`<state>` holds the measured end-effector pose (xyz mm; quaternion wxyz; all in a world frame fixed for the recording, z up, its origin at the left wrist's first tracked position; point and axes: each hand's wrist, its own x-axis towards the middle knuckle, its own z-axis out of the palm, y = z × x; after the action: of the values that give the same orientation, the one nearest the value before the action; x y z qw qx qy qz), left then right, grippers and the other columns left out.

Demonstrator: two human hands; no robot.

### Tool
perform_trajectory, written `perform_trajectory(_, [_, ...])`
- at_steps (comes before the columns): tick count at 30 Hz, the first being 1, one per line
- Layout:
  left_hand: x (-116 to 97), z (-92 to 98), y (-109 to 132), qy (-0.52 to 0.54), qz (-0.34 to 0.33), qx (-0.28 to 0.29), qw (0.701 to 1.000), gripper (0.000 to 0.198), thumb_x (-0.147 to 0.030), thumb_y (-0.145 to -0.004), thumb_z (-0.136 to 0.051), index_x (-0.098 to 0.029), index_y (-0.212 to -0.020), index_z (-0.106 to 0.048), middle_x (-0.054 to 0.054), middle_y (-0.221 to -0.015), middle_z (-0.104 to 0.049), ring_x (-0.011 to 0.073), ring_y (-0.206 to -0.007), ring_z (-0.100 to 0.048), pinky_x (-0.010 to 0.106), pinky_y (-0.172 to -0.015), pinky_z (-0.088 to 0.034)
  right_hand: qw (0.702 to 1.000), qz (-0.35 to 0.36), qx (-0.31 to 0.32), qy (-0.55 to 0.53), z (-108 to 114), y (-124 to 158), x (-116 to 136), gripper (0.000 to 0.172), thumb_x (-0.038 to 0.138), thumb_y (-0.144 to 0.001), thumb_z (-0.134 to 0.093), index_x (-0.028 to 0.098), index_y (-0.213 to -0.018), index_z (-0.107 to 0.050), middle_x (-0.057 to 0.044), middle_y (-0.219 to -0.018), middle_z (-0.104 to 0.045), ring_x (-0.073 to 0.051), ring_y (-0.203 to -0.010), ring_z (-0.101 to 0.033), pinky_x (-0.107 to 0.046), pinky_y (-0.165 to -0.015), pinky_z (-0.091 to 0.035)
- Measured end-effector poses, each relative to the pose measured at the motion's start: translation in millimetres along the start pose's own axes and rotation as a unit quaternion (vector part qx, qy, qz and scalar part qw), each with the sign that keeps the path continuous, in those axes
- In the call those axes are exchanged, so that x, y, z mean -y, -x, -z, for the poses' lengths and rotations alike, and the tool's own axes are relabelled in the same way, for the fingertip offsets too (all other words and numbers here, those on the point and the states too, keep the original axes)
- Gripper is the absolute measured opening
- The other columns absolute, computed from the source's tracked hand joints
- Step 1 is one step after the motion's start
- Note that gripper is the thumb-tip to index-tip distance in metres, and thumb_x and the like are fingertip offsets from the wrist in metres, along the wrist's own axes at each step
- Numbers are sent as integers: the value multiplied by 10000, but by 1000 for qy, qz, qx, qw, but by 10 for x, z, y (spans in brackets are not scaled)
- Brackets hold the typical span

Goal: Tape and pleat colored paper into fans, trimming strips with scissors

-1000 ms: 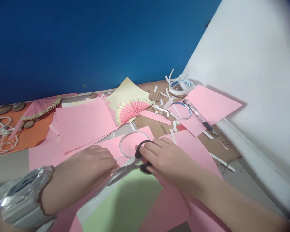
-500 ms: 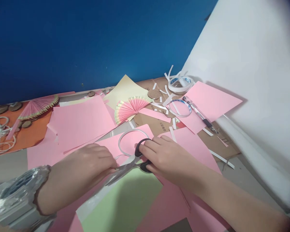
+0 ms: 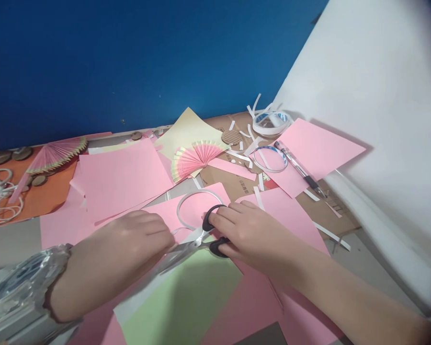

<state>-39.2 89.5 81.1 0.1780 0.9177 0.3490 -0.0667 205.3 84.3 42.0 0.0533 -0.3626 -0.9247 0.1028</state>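
Blue wall (image 3: 147, 62) behind; my right hand (image 3: 246, 227) clasps scissors (image 3: 198, 242), blades (image 3: 178, 258) slanting left beside my left hand (image 3: 140, 239), whose hold I can't tell.

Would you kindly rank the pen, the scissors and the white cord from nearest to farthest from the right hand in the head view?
1. Scissors, held in the right hand.
2. Pen, ahead and to the right.
3. White cord, over at the view's far left edge.

Lt soft, mod. bright; shadow on green paper (image 3: 187, 297); top-R corner dark.
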Motion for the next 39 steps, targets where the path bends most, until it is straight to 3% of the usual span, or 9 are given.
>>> perform_trajectory(7, [50,-39,21,-22,-43,-72,996,254,-127,-898,-399,-223,-922,-632,22,-862,-658,195,-794,-588,327,-743,-450,999,-23,19,-38,30,-10,-1,192,125,-801,-525,132,-984,-582,-24,-885,-615,-170,-753,-499,-305,-701,-370])
perform_trajectory(24, [102,-28,27,9,-87,-172,981,166,-139,-940,-416,-202,-1000,-557,13,-919,-654,165,-867,-581,314,-775,-416,993,-70,37,-93,91,-25,5,116,128,-768,-562,156,-880,-547,0,-829,-596,-150,-718,-498,-285,-663,-366])
perform_trajectory(26, [109,-19,34,15,-77,-164,983,163,-164,-941,-427,-206,-981,-580,6,-917,-665,164,-871,-590,310,-788,-418,993,-70,35,-92,94,-23,6,117,132,-766,-567,157,-878,-547,0,-828,-599,-151,-719,-501,-285,-659,-368])
perform_trajectory(31, [87,-7,52,42,-34,-77,996,219,-147,-901,-477,-249,-1002,-643,-17,-961,-688,172,-890,-615,306,-802,-428,995,-55,38,-74,76,-23,3,129,154,-802,-558,150,-931,-563,-27,-879,-614,-166,-759,-513,-296,-685,-379])
perform_trajectory(39, [48,-45,-23,63,-10,-23,998,200,-254,-930,-466,-253,-890,-662,-26,-863,-690,182,-820,-596,341,-767,-396,998,-34,38,-47,65,-12,19,116,123,-828,-531,158,-935,-555,-41,-909,-612,-167,-745,-510,-293,-668,-390])
